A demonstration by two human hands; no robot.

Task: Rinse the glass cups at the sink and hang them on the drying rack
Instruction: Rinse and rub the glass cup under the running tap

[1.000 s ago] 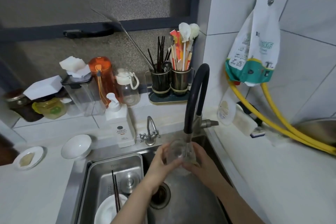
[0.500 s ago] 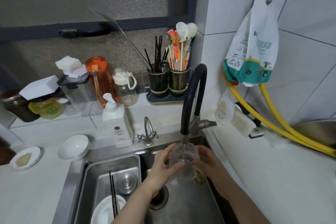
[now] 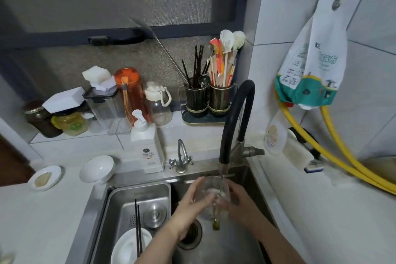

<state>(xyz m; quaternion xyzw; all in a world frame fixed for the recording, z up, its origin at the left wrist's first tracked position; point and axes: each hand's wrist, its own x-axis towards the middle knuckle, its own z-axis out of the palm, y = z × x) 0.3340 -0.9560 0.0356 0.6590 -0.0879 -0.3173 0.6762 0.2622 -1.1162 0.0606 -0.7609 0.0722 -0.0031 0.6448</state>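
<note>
Clear glass cup (image 3: 215, 193) upright under running faucet (image 3: 235, 118), over sink (image 3: 242, 240).

Light: dim, even, soft indoor | Shadows: faint, darkest in sink (image 3: 235, 240) basin | Glare: mild sheen on steel | Focus: soft overall, smeared detail | Distortion: wide-angle bending at edges, wall tiles (image 3: 364, 113) lean

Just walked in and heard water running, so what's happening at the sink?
A person is rinsing a glass cup under the black faucet, with water streaming into it. Both hands grip the cup over the sink basin: the left hand wraps one side, the right hand the other. In the steel tray beside it sit a white bowl and dark chopsticks. No drying rack is in view.
</note>
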